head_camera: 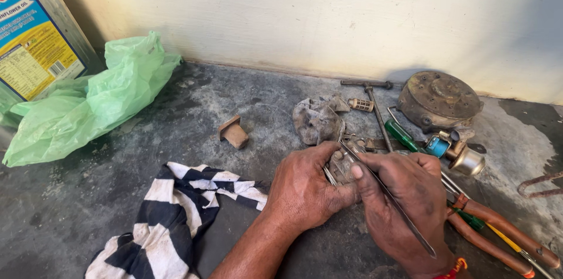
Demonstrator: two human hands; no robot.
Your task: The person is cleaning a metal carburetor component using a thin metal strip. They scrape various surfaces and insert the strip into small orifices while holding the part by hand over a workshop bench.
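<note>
Left hand point(305, 188) grips small metal part point(340, 167); right hand point(404, 197) grips thin blade point(390, 200). Risk: blade slips off greasy part, nicks left fingers.

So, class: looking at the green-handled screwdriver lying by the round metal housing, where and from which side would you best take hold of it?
Grip the green handle, the thickest, bare part of the green-handled screwdriver. Come from above on its wall side: its lower end runs under the blue-capped part, and the right hand crowds the near side. The T-handle tool lies close on the left.
</note>
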